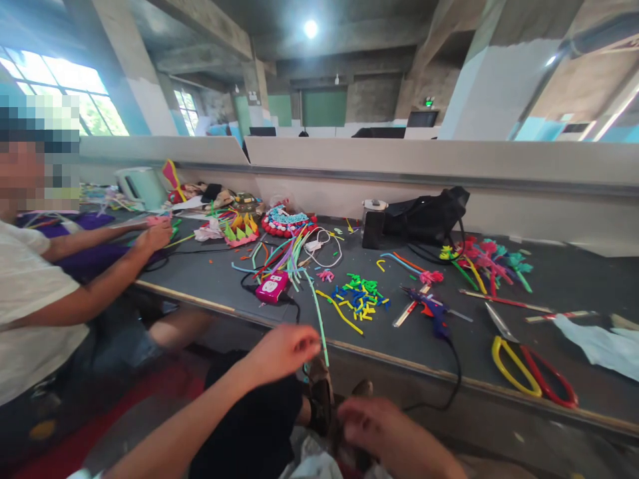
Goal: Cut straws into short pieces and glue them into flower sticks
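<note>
My left hand (288, 349) hovers just off the table's front edge with its fingers curled in. Beside its fingertips a light green pipe cleaner (317, 306) hangs over the edge; whether they touch is unclear. Lower down, over my lap, my right hand (374, 426) is smeared by motion, and I cannot make out anything in it. On the table in front lie cut green, blue and yellow pipe cleaner pieces (362, 296) and a longer yellow pipe cleaner (342, 313). A loose bundle of pipe cleaners (287, 259) lies behind a magenta box (272, 287).
To the right are a glue gun (433, 309) with a cord, large scissors (519, 366), pipe cleaner flowers (489, 259) and a white cloth (599, 346). A black bag (429, 216) and a phone (373, 229) stand at the back. At left, a co-worker's hands (158, 233) hold something pink.
</note>
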The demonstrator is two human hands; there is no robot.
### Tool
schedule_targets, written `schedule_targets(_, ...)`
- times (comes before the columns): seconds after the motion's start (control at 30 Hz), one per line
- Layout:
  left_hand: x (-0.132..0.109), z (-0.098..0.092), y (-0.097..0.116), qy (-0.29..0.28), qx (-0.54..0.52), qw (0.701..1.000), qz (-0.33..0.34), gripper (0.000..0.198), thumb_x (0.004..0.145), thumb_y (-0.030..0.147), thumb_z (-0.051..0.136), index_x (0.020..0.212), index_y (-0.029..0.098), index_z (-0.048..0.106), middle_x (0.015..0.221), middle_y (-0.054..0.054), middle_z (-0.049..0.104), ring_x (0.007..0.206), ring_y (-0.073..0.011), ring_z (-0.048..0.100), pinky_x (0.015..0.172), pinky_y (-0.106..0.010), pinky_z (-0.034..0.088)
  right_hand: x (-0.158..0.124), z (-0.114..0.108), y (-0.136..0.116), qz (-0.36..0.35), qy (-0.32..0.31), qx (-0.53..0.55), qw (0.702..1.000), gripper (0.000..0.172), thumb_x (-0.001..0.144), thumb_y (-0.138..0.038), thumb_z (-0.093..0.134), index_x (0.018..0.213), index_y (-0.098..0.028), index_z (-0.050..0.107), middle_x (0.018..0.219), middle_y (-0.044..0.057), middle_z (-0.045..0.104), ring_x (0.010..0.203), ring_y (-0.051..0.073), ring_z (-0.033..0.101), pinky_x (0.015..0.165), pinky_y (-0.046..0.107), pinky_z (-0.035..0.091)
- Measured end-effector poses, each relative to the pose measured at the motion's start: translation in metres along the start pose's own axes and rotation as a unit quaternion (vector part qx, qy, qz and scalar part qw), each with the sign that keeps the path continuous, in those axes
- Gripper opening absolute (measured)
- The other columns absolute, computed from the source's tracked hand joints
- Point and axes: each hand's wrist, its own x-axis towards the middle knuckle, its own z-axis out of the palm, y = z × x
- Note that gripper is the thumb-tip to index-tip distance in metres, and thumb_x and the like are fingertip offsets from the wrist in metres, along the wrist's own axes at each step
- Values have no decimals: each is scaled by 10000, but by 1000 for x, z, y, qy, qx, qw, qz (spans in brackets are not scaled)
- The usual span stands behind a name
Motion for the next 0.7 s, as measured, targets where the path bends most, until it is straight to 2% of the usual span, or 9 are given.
schedule_targets(0.07, 54, -13, 1, 74, -6, 997, -16, 415, 977, 335, 280, 1047, 169, 654, 805, -34, 686, 669, -137, 640, 624, -237, 478, 20, -44, -15, -101, 88, 42, 990, 227, 893, -331, 511, 1022, -304, 696, 903, -39, 729, 847, 165, 675, 747, 257, 532)
schedule_targets(0.1, 81, -17, 0, 147, 11, 988, -42, 412, 983, 317, 273, 1047, 153, 645, 796, -36, 684, 656, -132, 641, 632, -239, 491, 35, -67, -21, -109, 167, 26, 980, 244, 885, -326, 496, 994, -263, 705, 843, -26, 728, 804, 160, 677, 725, 247, 529)
schedule_targets(0.13, 107, -20, -4, 183, 23, 981, -54, 395, 986, 285, 271, 1095, 145, 624, 848, -52, 689, 713, -140, 653, 679, -252, 503, 53, -88, -25, -97, 237, -13, 967, 270, 890, -313, 467, 987, -242, 708, 817, -17, 726, 775, 154, 676, 713, 242, 527)
schedule_targets(0.2, 150, -24, -13, 215, 41, 973, -73, 318, 959, 197, 354, 1143, 140, 606, 987, -98, 686, 904, -178, 654, 806, -296, 498, 93, -122, -28, -70, 298, -49, 951, 318, 907, -264, 411, 1045, -213, 692, 932, 25, 731, 850, 167, 673, 770, 270, 519)
schedule_targets(0.27, 179, -22, -26, 216, 65, 970, -95, 271, 900, 112, 454, 1109, 121, 627, 1074, -152, 664, 1011, -220, 632, 869, -335, 479, 135, -142, -27, -47, 330, -84, 939, 307, 906, -222, 422, 1070, -206, 680, 1043, 55, 716, 943, 183, 661, 849, 309, 501)
schedule_targets(0.33, 193, -16, -38, 186, 86, 973, -105, 200, 868, 97, 529, 1018, 104, 662, 1050, -182, 662, 1008, -237, 635, 874, -342, 478, 170, -149, -25, -28, 337, -118, 934, 273, 922, -209, 452, 1093, -191, 663, 1090, 71, 701, 1000, 188, 645, 892, 338, 487)
schedule_targets(0.43, 197, -3, -55, 131, 110, 980, -101, 180, 889, 236, 597, 1009, 117, 657, 1049, -133, 662, 970, -213, 637, 865, -373, 502, 205, -148, -24, -18, 313, -172, 934, 247, 945, -291, 525, 1129, -167, 634, 1099, 72, 679, 998, 193, 636, 904, 398, 481)
schedule_targets(0.5, 195, 3, -64, 105, 121, 983, -91, 204, 900, 272, 587, 1023, 124, 654, 1054, -108, 662, 960, -205, 636, 859, -386, 507, 218, -146, -26, -17, 292, -209, 933, 280, 933, -345, 559, 1141, -173, 630, 1090, 66, 667, 1006, 205, 619, 914, 428, 462)
schedule_targets(0.7, 196, 6, -72, 84, 129, 986, -61, 201, 847, 96, 519, 906, 131, 708, 1013, -148, 678, 961, -219, 641, 837, -306, 472, 232, -142, -26, -19, 251, -287, 924, 199, 902, -338, 559, 1018, -275, 708, 1004, 49, 680, 1036, 223, 568, 863, 355, 368)
